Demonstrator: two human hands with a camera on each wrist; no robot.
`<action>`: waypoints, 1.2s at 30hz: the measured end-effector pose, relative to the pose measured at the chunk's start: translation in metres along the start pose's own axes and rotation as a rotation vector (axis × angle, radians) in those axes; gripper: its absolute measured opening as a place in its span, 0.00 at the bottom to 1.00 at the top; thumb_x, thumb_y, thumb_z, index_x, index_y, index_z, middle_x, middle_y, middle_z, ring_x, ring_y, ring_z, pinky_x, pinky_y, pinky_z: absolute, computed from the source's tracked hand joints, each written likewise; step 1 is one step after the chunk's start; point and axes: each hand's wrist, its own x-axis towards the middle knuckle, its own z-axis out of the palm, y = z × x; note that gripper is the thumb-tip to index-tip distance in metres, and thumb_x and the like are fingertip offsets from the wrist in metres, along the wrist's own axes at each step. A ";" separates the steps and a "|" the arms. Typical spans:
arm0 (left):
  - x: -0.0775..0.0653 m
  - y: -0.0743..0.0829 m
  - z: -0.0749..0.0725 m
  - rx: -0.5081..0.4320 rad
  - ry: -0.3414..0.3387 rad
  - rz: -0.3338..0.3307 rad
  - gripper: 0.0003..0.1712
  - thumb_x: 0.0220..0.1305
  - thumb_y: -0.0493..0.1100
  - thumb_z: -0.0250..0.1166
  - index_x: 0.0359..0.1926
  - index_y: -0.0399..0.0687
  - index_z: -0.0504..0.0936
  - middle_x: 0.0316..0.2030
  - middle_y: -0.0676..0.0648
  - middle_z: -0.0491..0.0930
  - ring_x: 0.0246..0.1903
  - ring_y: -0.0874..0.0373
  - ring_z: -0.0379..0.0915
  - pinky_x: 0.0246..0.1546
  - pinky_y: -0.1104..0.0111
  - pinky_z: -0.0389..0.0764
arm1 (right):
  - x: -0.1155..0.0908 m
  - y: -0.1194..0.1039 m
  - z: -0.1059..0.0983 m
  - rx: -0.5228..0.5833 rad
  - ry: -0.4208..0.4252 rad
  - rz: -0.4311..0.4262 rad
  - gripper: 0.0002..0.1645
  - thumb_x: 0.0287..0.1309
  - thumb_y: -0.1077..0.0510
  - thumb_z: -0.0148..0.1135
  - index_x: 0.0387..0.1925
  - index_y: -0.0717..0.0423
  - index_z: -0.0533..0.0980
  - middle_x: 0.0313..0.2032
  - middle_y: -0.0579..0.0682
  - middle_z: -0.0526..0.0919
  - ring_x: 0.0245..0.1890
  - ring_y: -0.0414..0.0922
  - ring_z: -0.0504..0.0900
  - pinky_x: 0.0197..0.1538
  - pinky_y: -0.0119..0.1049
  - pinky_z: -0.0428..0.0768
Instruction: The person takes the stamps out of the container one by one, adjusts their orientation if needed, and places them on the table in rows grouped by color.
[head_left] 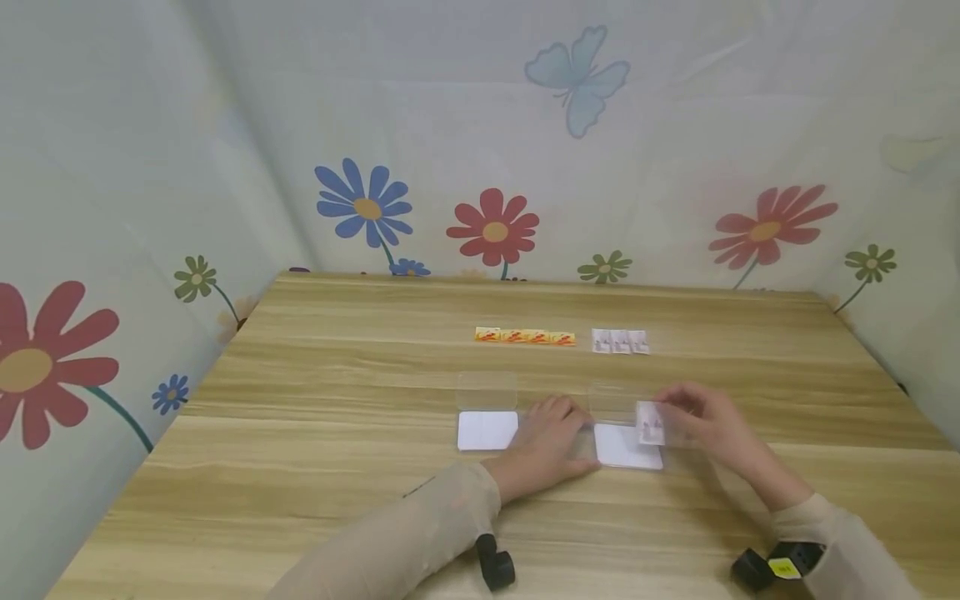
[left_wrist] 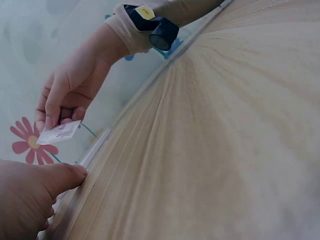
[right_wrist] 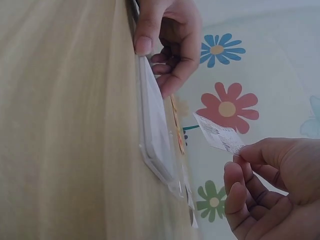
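My right hand (head_left: 708, 425) pinches a small, flat white piece with purplish print (head_left: 650, 423) between thumb and fingertips. It is held over the right end of a clear, open-lidded plastic case with a white inside (head_left: 622, 446). At that case's left end, my left hand (head_left: 546, 437) holds it, thumb at the near edge and a finger at the far edge. In the right wrist view the thumb touches the corner of the case (right_wrist: 156, 120), and the printed piece (right_wrist: 218, 135) is apart from it. A second open case (head_left: 487, 431) lies left of the left hand.
Several yellow-and-red printed pieces (head_left: 525, 337) lie in a row farther back on the wooden table (head_left: 337, 375). To their right is a short row of white printed pieces (head_left: 620, 342). A flower-patterned cloth (head_left: 660, 167) hangs behind the table's far edge.
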 end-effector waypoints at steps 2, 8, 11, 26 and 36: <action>0.000 0.000 0.000 -0.002 0.003 -0.002 0.29 0.56 0.63 0.66 0.53 0.53 0.79 0.49 0.53 0.75 0.54 0.58 0.69 0.60 0.64 0.69 | 0.003 0.000 -0.004 0.001 -0.010 -0.001 0.11 0.65 0.60 0.56 0.44 0.62 0.78 0.42 0.57 0.84 0.35 0.31 0.76 0.36 0.29 0.77; 0.000 0.000 0.001 -0.002 0.007 -0.003 0.28 0.56 0.63 0.66 0.53 0.54 0.79 0.49 0.53 0.75 0.54 0.58 0.70 0.60 0.64 0.70 | 0.011 -0.002 -0.015 -0.001 -0.025 0.008 0.13 0.67 0.58 0.54 0.45 0.63 0.77 0.41 0.58 0.83 0.33 0.34 0.76 0.32 0.31 0.77; 0.000 -0.001 0.002 -0.008 0.009 -0.001 0.28 0.56 0.63 0.66 0.53 0.54 0.79 0.49 0.54 0.75 0.54 0.58 0.70 0.60 0.64 0.70 | 0.015 -0.004 -0.020 0.007 -0.036 0.023 0.14 0.68 0.56 0.54 0.46 0.63 0.77 0.41 0.58 0.82 0.33 0.36 0.76 0.31 0.31 0.78; -0.001 0.000 0.002 -0.024 0.004 -0.008 0.28 0.56 0.62 0.66 0.53 0.54 0.78 0.50 0.53 0.75 0.55 0.58 0.69 0.61 0.63 0.69 | 0.035 0.000 -0.039 0.020 -0.057 -0.019 0.14 0.68 0.57 0.53 0.47 0.64 0.75 0.38 0.58 0.81 0.30 0.37 0.76 0.29 0.32 0.78; 0.000 0.002 0.000 -0.029 -0.002 -0.021 0.28 0.56 0.62 0.66 0.53 0.55 0.78 0.50 0.53 0.74 0.55 0.58 0.69 0.61 0.63 0.69 | 0.048 0.005 -0.052 -0.036 -0.070 0.089 0.20 0.69 0.50 0.52 0.51 0.61 0.74 0.45 0.60 0.80 0.35 0.42 0.76 0.34 0.31 0.77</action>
